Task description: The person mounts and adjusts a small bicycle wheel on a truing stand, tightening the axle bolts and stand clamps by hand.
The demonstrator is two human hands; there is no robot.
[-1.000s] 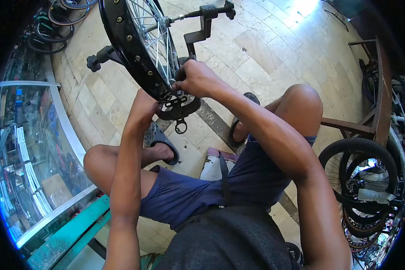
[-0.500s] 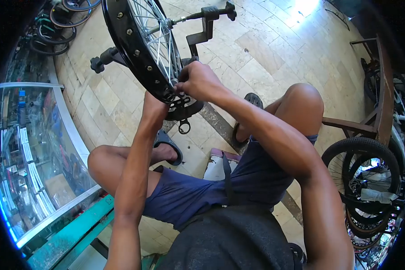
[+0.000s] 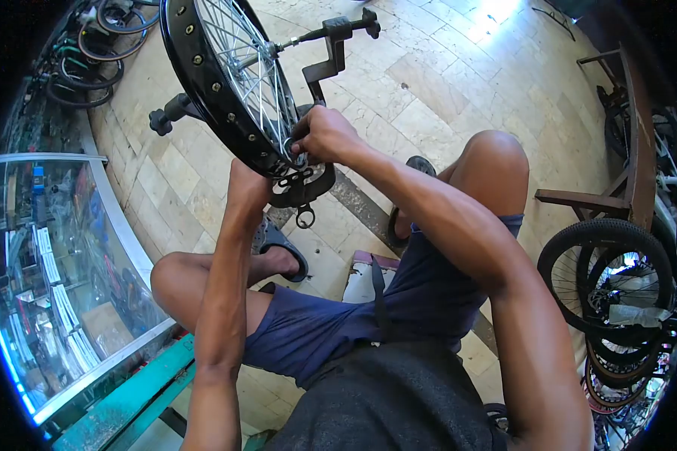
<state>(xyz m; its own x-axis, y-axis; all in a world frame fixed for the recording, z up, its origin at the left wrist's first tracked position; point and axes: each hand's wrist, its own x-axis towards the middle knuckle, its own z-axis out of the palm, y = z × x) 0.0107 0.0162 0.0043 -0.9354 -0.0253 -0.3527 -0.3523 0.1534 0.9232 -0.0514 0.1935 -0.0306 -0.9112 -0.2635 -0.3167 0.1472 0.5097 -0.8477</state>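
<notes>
A black-rimmed spoked wheel (image 3: pixel 215 87) is mounted in a black truing stand (image 3: pixel 331 68) in front of me. My right hand (image 3: pixel 321 137) is at the near side of the rim, its fingers pinched by the spokes around a small silvery round piece (image 3: pixel 288 145) that looks like a spoke wrench. Below the rim, my left hand (image 3: pixel 250 183) reaches up against the wheel's left side; the rim and stand hide its fingers. A metal ring (image 3: pixel 305 219) hangs from the stand's lower part, just under both hands.
To the left stands a glass display case (image 3: pixel 60 248) beside a green bench (image 3: pixel 128 395). Several tyres and rims (image 3: pixel 90 68) lie at the upper left. On the right are a brown wooden frame (image 3: pixel 643 150) and bicycle wheels (image 3: pixel 609 278). A small stool-like block (image 3: pixel 359 284) sits between my legs.
The wheel and stand appear slightly further left and lower in view, along with a small camera shift. My right hand keeps its pinch near the spokes; my left stays by the rim.
</notes>
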